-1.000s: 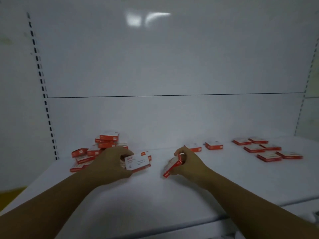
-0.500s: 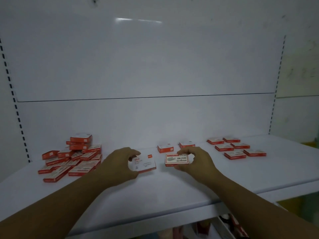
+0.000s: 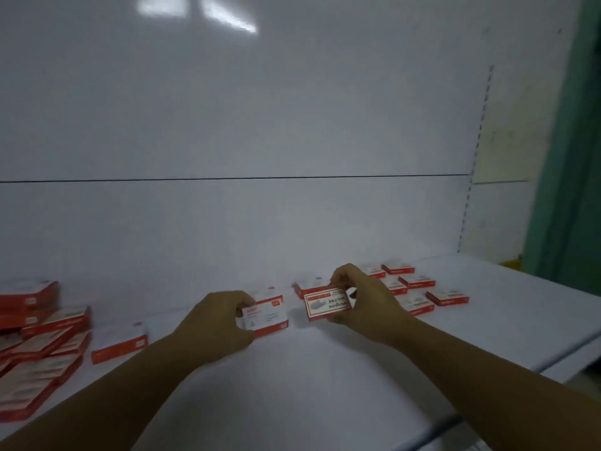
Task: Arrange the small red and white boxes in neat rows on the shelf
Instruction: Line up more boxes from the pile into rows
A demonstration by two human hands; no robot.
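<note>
One box (image 3: 267, 315) each: left hand (image 3: 213, 323), right hand (image 3: 372, 304)

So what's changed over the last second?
The right hand turned its small red-and-white cardboard box from edge-on to printed face towards the camera and carried it right, nearer the laid-out rows. The left hand still grips its white-faced box; the loose pile at left stayed put.

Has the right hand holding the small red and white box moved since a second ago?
Yes. The right hand and its red and white box moved rightward along the white shelf, towards the neat rows of boxes.
</note>
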